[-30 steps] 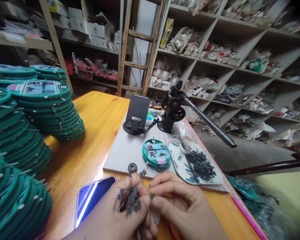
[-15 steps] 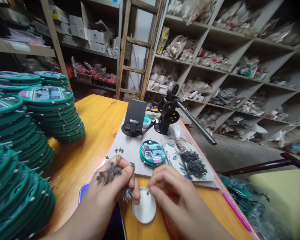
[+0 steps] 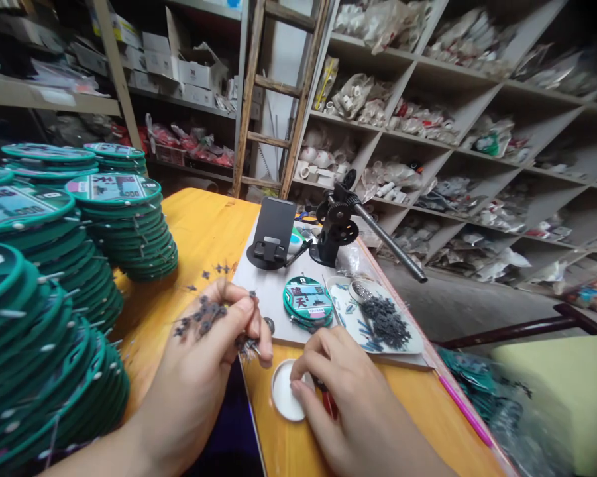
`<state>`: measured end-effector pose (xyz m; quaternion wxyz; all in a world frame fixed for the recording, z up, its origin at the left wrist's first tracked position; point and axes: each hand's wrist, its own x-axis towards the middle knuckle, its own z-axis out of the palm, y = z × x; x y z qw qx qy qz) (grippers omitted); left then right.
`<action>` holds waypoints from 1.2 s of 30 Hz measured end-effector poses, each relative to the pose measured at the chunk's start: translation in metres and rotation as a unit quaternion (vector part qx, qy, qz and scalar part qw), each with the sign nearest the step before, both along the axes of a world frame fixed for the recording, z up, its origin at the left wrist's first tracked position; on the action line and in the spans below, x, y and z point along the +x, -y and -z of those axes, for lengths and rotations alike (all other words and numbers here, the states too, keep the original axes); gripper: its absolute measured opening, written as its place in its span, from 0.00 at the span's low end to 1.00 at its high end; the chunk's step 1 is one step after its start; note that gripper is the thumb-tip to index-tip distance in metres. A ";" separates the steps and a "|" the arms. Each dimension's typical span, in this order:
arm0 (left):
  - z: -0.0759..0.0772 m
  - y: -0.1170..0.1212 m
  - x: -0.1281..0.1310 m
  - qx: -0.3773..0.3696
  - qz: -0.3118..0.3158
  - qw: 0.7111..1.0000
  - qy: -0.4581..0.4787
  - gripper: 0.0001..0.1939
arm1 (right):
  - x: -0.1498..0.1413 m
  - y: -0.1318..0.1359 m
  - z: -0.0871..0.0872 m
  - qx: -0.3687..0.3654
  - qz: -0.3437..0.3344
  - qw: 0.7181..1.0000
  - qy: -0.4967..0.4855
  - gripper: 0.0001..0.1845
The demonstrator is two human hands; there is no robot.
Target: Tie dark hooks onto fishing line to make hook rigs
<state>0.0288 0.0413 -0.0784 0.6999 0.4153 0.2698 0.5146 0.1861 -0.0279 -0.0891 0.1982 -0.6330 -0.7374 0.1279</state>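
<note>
My left hand is closed around a bunch of small dark cross-shaped pieces on thin wires. Some stick out above the fingers, and wire ends show below them. Just right of it, a shallow round white dish lies on the wooden table. My right hand reaches over the dish's right side, thumb and forefinger pinched together at its inside; whatever is between the fingertips is hidden. Beyond the hands, a short stack of round green line winders with printed labels rests on the pale board.
Tall stacks of green winders crowd the left side. A white tray holds a dark heap of pieces. Behind stand a black phone stand and a black geared arm. A dark-screened device lies between my forearms.
The view has shifted slightly. My left hand has moved left, still holding the bunch. My right fingers have come lower into the dish; the dark piece seen beside them earlier is out of sight.
</note>
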 end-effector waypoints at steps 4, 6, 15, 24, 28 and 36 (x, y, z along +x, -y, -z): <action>0.020 -0.005 0.007 -0.037 0.040 0.994 -0.098 0.12 | 0.001 0.002 -0.001 0.005 0.004 0.999 0.034 0.09; 0.021 -0.006 0.008 -0.043 0.041 0.994 -0.093 0.12 | 0.002 0.002 -0.001 0.001 0.004 0.999 0.035 0.09; -0.017 0.007 -0.006 -0.030 0.000 0.999 0.037 0.11 | -0.004 -0.005 -0.001 -0.021 0.013 0.999 0.029 0.06; -0.036 0.007 -0.013 0.030 -0.023 0.997 0.067 0.11 | -0.017 -0.002 -0.008 0.031 -0.033 0.998 0.031 0.07; -0.028 0.004 -0.012 0.046 -0.019 0.996 0.071 0.10 | -0.030 -0.001 0.002 0.077 -0.267 0.961 0.001 0.08; -0.019 -0.003 -0.010 0.034 -0.008 0.998 0.050 0.06 | -0.017 0.001 -0.028 0.028 -0.158 0.981 -0.110 0.07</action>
